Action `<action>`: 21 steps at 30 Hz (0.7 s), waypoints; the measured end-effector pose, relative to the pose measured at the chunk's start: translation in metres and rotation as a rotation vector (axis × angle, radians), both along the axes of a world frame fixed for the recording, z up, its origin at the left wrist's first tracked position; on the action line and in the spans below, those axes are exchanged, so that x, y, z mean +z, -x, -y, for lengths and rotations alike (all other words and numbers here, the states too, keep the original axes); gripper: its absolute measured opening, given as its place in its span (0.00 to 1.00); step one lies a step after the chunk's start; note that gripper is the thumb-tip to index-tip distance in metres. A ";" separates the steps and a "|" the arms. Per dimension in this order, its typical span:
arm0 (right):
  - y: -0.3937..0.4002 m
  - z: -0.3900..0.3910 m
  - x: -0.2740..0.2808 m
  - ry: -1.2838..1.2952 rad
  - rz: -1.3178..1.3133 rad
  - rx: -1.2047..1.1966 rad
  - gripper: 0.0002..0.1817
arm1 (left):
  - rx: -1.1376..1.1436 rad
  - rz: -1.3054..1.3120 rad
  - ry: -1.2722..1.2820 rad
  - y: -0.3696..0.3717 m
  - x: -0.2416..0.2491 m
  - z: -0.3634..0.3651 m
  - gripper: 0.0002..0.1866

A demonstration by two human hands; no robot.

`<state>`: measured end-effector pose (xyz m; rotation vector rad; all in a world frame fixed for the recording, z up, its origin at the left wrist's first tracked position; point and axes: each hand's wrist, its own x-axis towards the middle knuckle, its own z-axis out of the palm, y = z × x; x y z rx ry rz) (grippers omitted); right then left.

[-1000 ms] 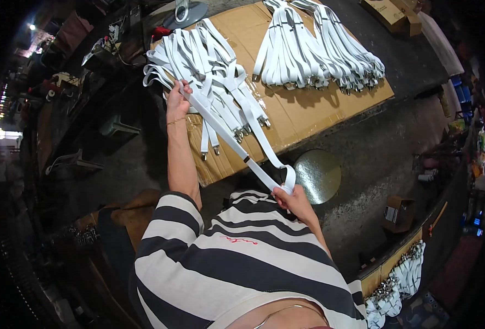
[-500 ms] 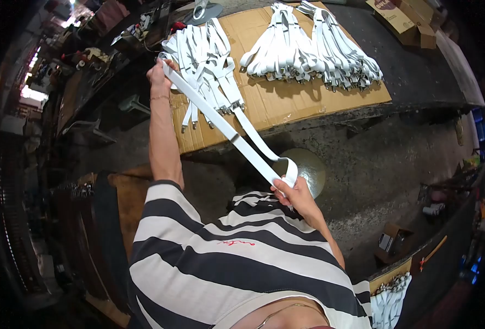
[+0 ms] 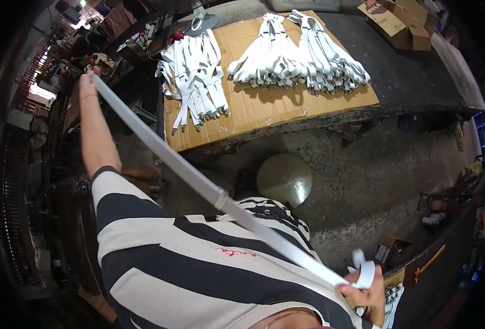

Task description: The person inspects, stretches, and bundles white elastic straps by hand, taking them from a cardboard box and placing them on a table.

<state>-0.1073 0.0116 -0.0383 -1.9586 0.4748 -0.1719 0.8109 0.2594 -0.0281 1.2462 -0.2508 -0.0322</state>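
Note:
A white elastic suspender strap [image 3: 163,149] runs taut on a slant across my body, with a slide buckle [image 3: 221,198] near its middle. At the upper left, my left hand [image 3: 89,86] is closed on one end with the arm stretched out. My right hand [image 3: 367,295] pinches the strap low on the right, where a short loose piece curls above the fingers. A spread pile of similar white straps [image 3: 193,79] with metal clips lies on the cardboard sheet [image 3: 248,118], beyond the taut strap.
Two gathered bundles of white straps, a left one [image 3: 270,55] and a right one [image 3: 330,60], lie farther right on the cardboard. A round stool [image 3: 284,178] stands before the table. An opened carton [image 3: 401,24] sits at the back right. More white straps [image 3: 393,304] lie at lower right.
My hands have moved far apart, the left toward the upper left and the right down and right. The strap is drawn off the pile and stretched between them.

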 end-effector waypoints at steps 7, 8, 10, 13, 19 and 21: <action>0.040 -0.020 0.029 -0.235 -0.030 -0.078 0.10 | 0.101 -0.006 -0.080 -0.051 0.093 -0.094 0.09; 0.041 -0.020 0.035 -0.259 -0.045 -0.065 0.10 | 0.129 0.049 0.037 -0.041 0.105 -0.097 0.09; 0.040 -0.020 0.046 -0.316 -0.078 -0.035 0.11 | 0.119 -0.033 0.179 -0.051 0.116 -0.111 0.09; 0.035 -0.016 0.060 -0.431 -0.167 0.014 0.13 | 0.033 -0.011 0.045 -0.062 0.114 -0.123 0.09; 0.010 -0.010 0.019 0.011 0.159 0.138 0.10 | -0.066 0.283 -0.277 -0.103 0.043 -0.117 0.02; -0.010 -0.001 0.003 -0.010 0.023 0.140 0.11 | 0.208 0.148 -0.486 0.018 0.016 -0.037 0.04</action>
